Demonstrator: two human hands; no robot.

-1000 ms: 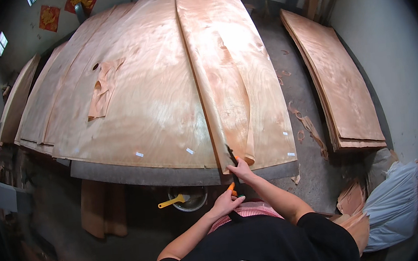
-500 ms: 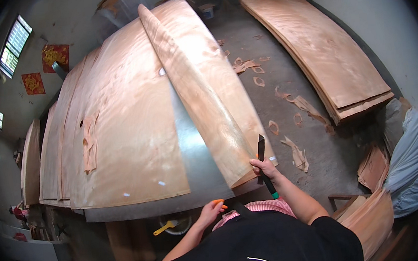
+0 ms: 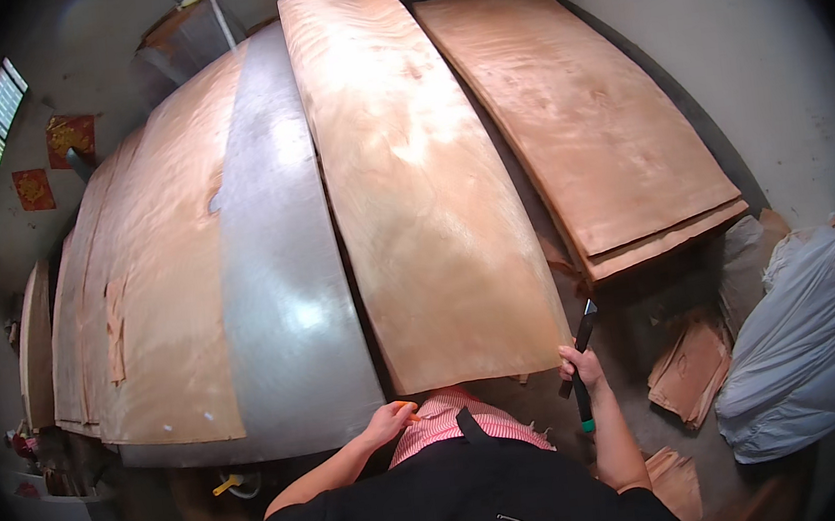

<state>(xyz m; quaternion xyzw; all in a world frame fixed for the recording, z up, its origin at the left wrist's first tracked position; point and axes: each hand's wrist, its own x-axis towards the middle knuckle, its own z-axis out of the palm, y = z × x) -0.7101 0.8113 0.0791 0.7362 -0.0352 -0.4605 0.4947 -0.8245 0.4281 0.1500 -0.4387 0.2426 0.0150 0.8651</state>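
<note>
A wide, pale wood veneer sheet (image 3: pixel 432 199) hangs lengthwise before me, beside a bare grey metal tabletop (image 3: pixel 291 303). My right hand (image 3: pixel 580 365) is closed at the sheet's near right corner. The same hand grips a black utility knife (image 3: pixel 586 330) with a pale tip pointing up and a green lower end. My left hand (image 3: pixel 387 422) is closed around a small orange object (image 3: pixel 409 409), its kind unclear, beside the sheet's near left corner. Whether these left fingers also pinch the veneer is hidden. More veneer (image 3: pixel 175 354) lies on the table's left part.
A stack of veneer (image 3: pixel 617 141) lies to the right along the wall. Brown veneer scraps (image 3: pixel 689 365) and a large whitish plastic-wrapped bundle (image 3: pixel 794 355) sit on the floor at the right. A yellow-handled tool (image 3: pixel 226 485) is below the table's front edge.
The veneer sheet, earlier partly curled over on the table, has moved right and spread flatter, baring more metal tabletop. My right hand has moved right and slightly down; my left hand shifted left.
</note>
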